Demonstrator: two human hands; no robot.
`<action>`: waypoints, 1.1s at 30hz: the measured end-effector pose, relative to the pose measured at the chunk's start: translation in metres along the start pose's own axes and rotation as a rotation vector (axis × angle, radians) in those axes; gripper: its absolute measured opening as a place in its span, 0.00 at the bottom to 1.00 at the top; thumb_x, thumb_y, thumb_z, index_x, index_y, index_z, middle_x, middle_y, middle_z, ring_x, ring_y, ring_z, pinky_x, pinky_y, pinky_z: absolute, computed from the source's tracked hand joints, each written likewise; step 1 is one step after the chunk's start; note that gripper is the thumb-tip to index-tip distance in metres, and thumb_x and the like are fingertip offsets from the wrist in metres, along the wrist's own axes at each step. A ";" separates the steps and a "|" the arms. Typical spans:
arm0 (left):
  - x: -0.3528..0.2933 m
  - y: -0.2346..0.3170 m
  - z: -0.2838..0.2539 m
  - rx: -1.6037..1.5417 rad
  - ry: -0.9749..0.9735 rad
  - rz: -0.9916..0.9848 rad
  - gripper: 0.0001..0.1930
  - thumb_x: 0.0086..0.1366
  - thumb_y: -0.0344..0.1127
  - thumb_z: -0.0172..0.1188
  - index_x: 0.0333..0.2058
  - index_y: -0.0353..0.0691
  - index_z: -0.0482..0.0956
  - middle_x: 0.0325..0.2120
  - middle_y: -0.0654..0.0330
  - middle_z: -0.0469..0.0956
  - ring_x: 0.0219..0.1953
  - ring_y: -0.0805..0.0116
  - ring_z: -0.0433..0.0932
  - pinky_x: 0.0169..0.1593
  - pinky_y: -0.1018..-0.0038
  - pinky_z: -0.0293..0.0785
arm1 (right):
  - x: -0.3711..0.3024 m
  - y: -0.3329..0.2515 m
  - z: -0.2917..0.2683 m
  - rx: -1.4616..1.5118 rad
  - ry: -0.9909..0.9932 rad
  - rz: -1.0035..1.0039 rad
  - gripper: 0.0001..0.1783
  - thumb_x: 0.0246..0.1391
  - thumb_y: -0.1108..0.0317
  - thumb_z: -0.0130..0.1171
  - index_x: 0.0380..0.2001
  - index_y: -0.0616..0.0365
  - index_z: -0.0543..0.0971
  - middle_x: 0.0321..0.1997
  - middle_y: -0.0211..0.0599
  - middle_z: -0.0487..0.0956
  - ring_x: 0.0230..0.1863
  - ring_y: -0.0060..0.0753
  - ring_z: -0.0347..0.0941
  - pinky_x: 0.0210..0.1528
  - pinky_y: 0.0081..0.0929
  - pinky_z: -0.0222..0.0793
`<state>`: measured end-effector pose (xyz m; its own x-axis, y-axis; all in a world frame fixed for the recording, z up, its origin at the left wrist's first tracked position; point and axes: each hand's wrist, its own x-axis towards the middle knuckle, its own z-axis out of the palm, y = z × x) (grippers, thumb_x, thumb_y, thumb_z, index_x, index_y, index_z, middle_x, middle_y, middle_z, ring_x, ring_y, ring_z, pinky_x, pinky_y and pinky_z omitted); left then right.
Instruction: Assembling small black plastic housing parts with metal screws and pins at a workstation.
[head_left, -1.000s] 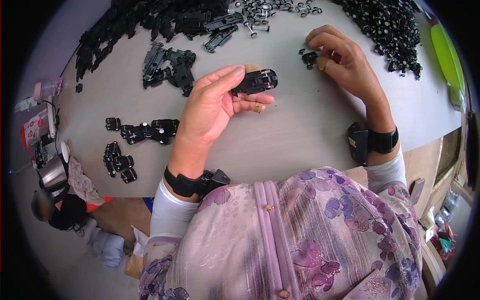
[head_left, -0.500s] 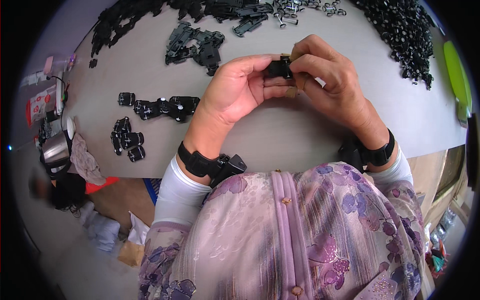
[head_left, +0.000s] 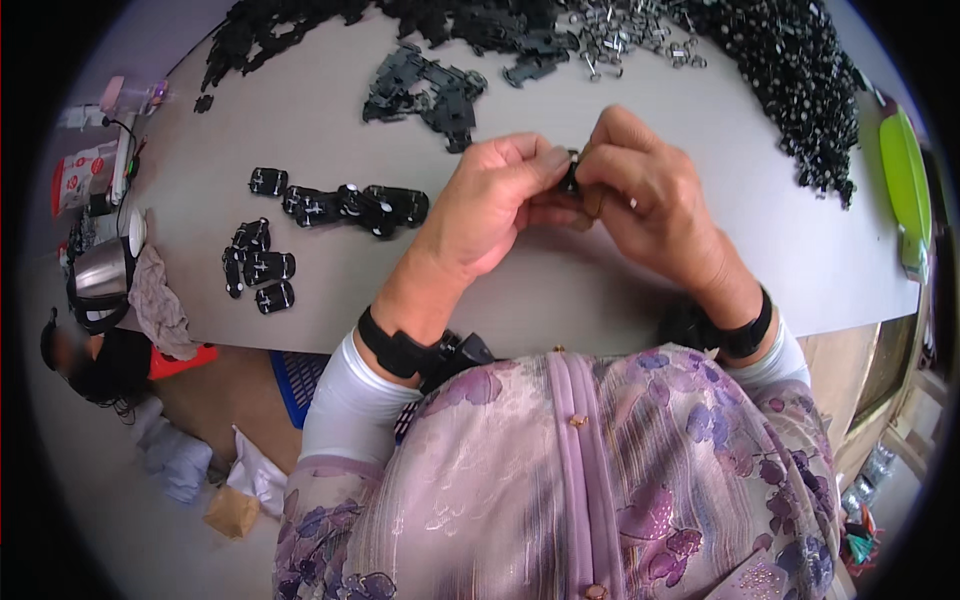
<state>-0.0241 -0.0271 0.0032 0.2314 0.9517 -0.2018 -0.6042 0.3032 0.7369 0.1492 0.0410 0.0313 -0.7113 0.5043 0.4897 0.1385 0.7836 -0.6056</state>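
Observation:
My left hand and my right hand meet over the middle of the table. Between their fingertips is a small black toy car chassis, mostly covered by the fingers. The left thumb and fingers grip it from one side. On the other, the right thumb and forefinger pinch at its end; whether they hold a smaller part there is hidden. Tan covers wrap some fingertips. Left of my left forearm lie several black toy car chassis with silvery metal bits, and a smaller group of them sits nearer me.
Dark chassis pieces lie beyond my hands, with more along the far edge. Silvery wheel axles and a big heap of black wheels are at far right. A green plastic item stands at the right edge, a cloth at left.
Both hands have turned and closed in around the chassis, which now shows far less. The whole view has shifted slightly, so the table things appear lower.

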 end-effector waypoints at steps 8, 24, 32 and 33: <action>-0.038 0.013 -0.016 0.128 0.125 0.073 0.11 0.62 0.36 0.64 0.27 0.37 0.74 0.24 0.61 0.76 0.26 0.73 0.77 0.31 0.77 0.76 | 0.003 -0.028 0.040 0.205 0.036 0.052 0.13 0.37 0.85 0.58 0.26 0.58 0.70 0.29 0.38 0.71 0.27 0.40 0.72 0.27 0.32 0.69; -0.090 0.050 -0.044 0.509 0.515 0.234 0.09 0.52 0.23 0.63 0.22 0.36 0.70 0.19 0.65 0.73 0.19 0.81 0.73 0.22 0.83 0.69 | 0.028 0.016 0.022 -0.099 0.173 0.079 0.11 0.42 0.84 0.54 0.31 0.63 0.73 0.37 0.43 0.72 0.35 0.41 0.73 0.35 0.31 0.70; -0.141 0.072 -0.071 1.366 0.969 0.254 0.15 0.46 0.34 0.71 0.24 0.32 0.74 0.18 0.55 0.75 0.19 0.64 0.75 0.25 0.70 0.72 | 0.016 0.096 0.010 -0.477 0.132 0.118 0.05 0.39 0.80 0.54 0.23 0.60 0.76 0.31 0.43 0.71 0.38 0.49 0.70 0.40 0.42 0.69; -0.140 0.073 -0.069 1.366 0.986 0.295 0.15 0.46 0.34 0.71 0.24 0.32 0.74 0.18 0.55 0.75 0.19 0.64 0.75 0.25 0.70 0.72 | 0.017 0.095 0.012 -0.476 0.122 0.127 0.06 0.38 0.80 0.54 0.23 0.60 0.76 0.31 0.43 0.72 0.38 0.50 0.71 0.40 0.42 0.69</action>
<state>-0.1534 -0.1353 0.0408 -0.5997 0.7901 0.1269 0.6267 0.3650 0.6885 0.1420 0.1197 -0.0258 -0.5865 0.6228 0.5178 0.5380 0.7774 -0.3258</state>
